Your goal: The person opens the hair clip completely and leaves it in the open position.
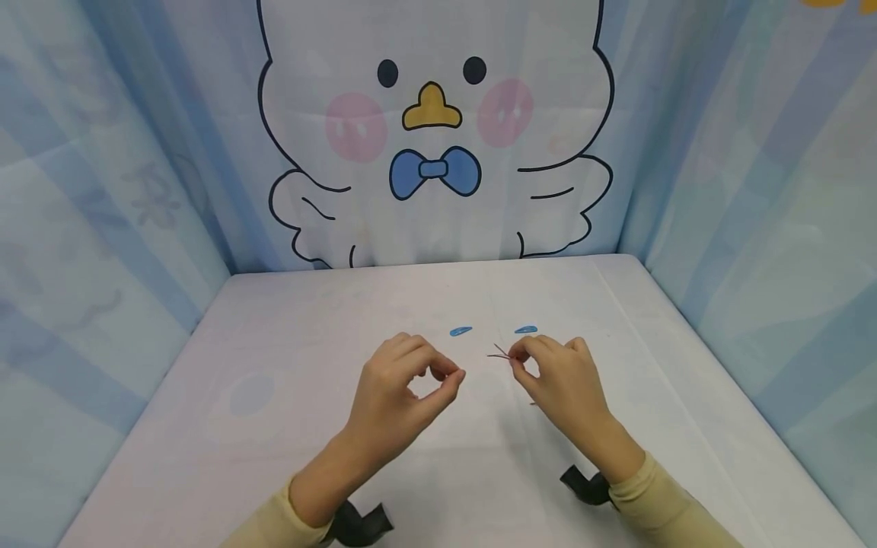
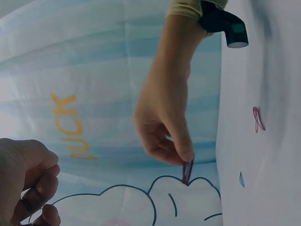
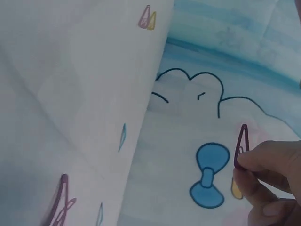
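My right hand [image 1: 565, 380] pinches a dark red snap hair clip [image 3: 242, 136] between thumb and forefinger, its narrow end sticking out; in the head view two thin prongs stand apart. To its left, my left hand [image 1: 404, 392] has thumb and forefinger tips touching in a ring, with no object visible between them. The hands are apart, raised above the table. Past them lie two blue hair clips, a left one [image 1: 461, 331] and a right one [image 1: 526, 329]. Another dark red hair clip [image 2: 258, 119] rests below the right hand, mostly hidden by it in the head view.
On the white-covered table [image 1: 240, 457], a pink hair clip [image 3: 144, 17] and a yellow hair clip [image 3: 152, 21] lie side by side, seen in the right wrist view. Printed curtains [image 1: 432, 228] hang along the table's back and both sides. Black bands [image 1: 359, 525] circle both wrists.
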A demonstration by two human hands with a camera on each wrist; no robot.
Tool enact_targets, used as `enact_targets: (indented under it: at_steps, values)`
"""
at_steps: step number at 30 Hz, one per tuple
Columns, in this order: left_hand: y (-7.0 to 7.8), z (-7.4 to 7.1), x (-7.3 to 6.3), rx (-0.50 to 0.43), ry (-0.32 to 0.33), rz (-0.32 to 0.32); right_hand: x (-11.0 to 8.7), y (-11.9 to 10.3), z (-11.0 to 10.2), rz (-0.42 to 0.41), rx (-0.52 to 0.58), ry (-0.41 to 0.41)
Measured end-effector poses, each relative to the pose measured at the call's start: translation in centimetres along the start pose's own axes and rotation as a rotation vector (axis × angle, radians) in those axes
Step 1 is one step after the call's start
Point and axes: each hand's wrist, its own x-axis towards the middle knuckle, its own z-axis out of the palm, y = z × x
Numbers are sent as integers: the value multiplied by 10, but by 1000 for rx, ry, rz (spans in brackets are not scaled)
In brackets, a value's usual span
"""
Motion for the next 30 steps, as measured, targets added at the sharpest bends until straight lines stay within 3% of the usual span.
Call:
enact_targets:
  at_steps: [8,16,24,30]
  values:
    - [1,-1,1,2,6,-6,-9,20,21,128,-44,-197]
    - [1,0,2,8,-15,-4,-13,36,43,229,5,-404]
    - [1,0,2,20,-18,-19,-16,47,48,240,48,-526]
    - [-1,1,1,30,-8,-3,-8,51,47,272,44,-555]
